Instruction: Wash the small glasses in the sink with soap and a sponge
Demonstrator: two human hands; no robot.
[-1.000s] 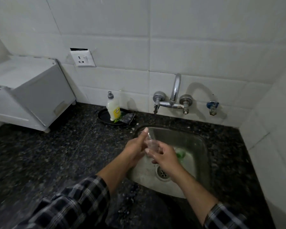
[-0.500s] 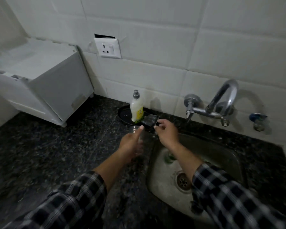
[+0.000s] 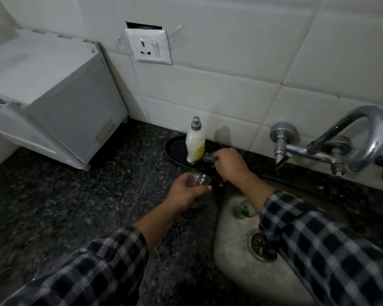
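Note:
My left hand [image 3: 184, 191] holds a small clear glass [image 3: 200, 180] above the dark counter, just left of the steel sink [image 3: 237, 257]. My right hand [image 3: 229, 163] reaches over the sink's back left corner to the black dish [image 3: 175, 149]. Its fingers close on the sponge in clear wrap [image 3: 209, 157] beside the soap bottle [image 3: 195, 143]. A small green glass [image 3: 243, 209] lies in the sink, partly hidden by my right forearm.
A chrome tap [image 3: 332, 140] juts from the tiled wall above the sink's back right. A white appliance [image 3: 51, 93] stands on the granite counter [image 3: 75, 195] at the left. A wall socket [image 3: 149, 46] sits above the soap bottle. The drain [image 3: 260, 244] lies under my right sleeve.
Both hands left the sink basin. The left hand carried the clear glass left over the counter. The right hand let go of the glass and reached back to the sponge on the dish.

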